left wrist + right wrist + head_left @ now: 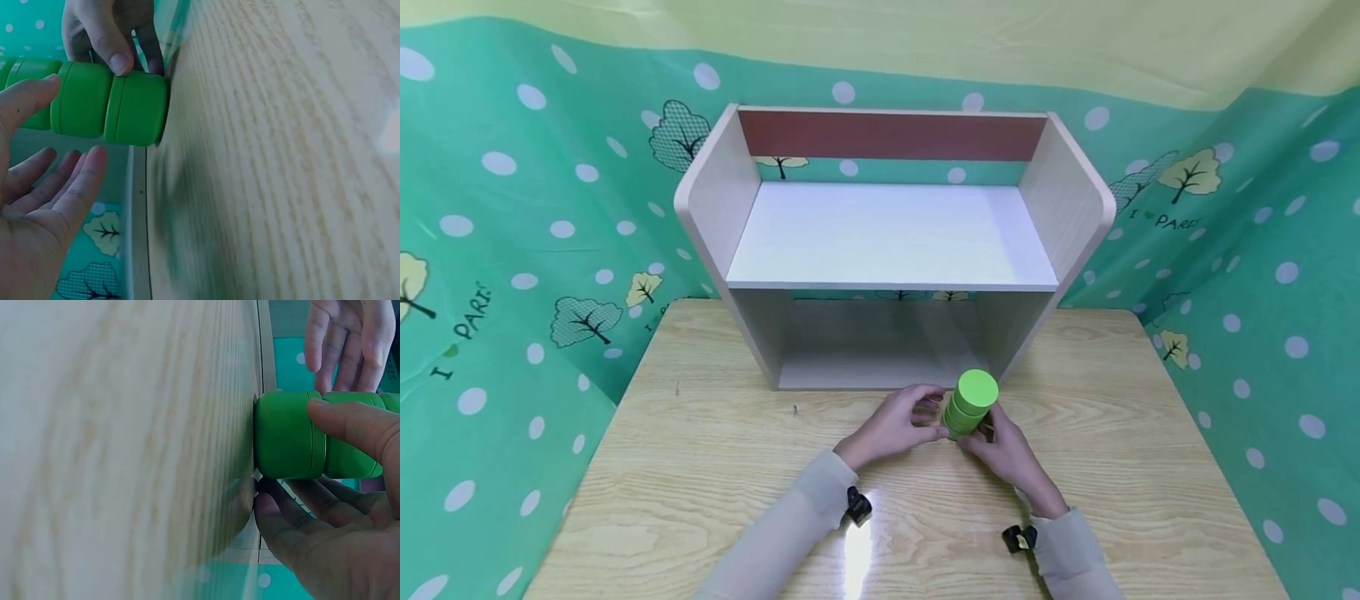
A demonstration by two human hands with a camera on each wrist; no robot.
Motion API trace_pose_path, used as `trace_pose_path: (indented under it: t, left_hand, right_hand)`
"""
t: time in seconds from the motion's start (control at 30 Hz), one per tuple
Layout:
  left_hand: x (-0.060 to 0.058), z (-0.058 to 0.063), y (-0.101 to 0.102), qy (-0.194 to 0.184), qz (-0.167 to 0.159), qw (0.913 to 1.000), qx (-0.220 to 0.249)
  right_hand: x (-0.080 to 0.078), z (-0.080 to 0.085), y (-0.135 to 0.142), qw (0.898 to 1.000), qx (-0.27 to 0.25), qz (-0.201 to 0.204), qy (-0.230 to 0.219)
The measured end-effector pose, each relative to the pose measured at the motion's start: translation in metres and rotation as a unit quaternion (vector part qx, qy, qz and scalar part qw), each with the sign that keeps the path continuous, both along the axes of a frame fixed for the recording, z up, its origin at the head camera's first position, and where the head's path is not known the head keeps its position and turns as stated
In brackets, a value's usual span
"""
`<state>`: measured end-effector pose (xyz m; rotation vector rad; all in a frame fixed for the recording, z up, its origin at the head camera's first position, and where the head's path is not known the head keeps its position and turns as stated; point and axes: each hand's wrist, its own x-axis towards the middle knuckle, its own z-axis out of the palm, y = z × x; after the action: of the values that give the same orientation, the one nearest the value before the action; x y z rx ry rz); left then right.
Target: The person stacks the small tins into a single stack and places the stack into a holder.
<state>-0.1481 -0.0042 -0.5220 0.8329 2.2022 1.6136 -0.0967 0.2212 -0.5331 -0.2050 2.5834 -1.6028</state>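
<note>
A stack of green round lidded containers (976,390) stands upright on the wooden table, just in front of the shelf unit. My right hand (1009,450) holds the stack low down. In the right wrist view its thumb lies on the bottom container (284,437), near the seam, with the fingers curved round the other side. To the left of the stack is my left hand (897,421), fingers loosely spread. The left wrist view shows the left thumb (34,99) beside the upper containers and the other fingers apart from them.
A two-level white shelf unit (891,237) with a brown back strip stands at the back of the table (700,467). Its lower compartment opens just behind the stack. A green dotted curtain (497,242) surrounds the table at the back and sides.
</note>
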Motion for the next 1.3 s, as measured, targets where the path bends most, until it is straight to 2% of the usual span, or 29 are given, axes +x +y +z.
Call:
trace_pose_path:
  t: [0.43, 0.47, 0.63, 0.67, 0.7, 0.83, 1.13, 1.3]
  left_hand:
    - [0.000, -0.009, 0.008, -0.028, -0.002, 0.9996, 0.008]
    - [0.002, -0.004, 0.009, -0.033, -0.003, 0.9994, 0.011]
    - [0.002, -0.009, 0.013, -0.043, -0.007, 0.9987, 0.027]
    - [0.001, -0.011, 0.013, -0.042, -0.008, 0.9987, 0.027]
    - [-0.001, -0.017, 0.014, -0.041, -0.008, 0.9988, 0.027]
    - [-0.002, -0.021, 0.015, -0.036, -0.007, 0.9991, 0.022]
    - [-0.005, -0.024, 0.017, -0.043, -0.001, 0.9990, 0.012]
    - [-0.007, -0.025, 0.019, -0.031, 0.000, 0.9995, 0.000]
  right_hand:
    - [0.002, 0.000, 0.004, 1.000, -0.021, -0.002, -0.003]
    - [0.002, 0.001, 0.004, 1.000, -0.024, -0.002, -0.004]
    - [0.003, 0.003, 0.003, 0.998, -0.054, -0.005, -0.007]
    - [0.003, 0.003, 0.003, 0.998, -0.057, -0.006, -0.007]
    - [0.003, 0.004, 0.003, 0.998, -0.060, -0.007, -0.008]
    - [0.003, 0.004, 0.003, 0.998, -0.062, -0.010, -0.012]
    - [0.001, 0.002, 0.002, 0.997, -0.075, -0.008, -0.016]
    - [0.000, 0.001, 0.001, 0.997, -0.075, -0.011, -0.018]
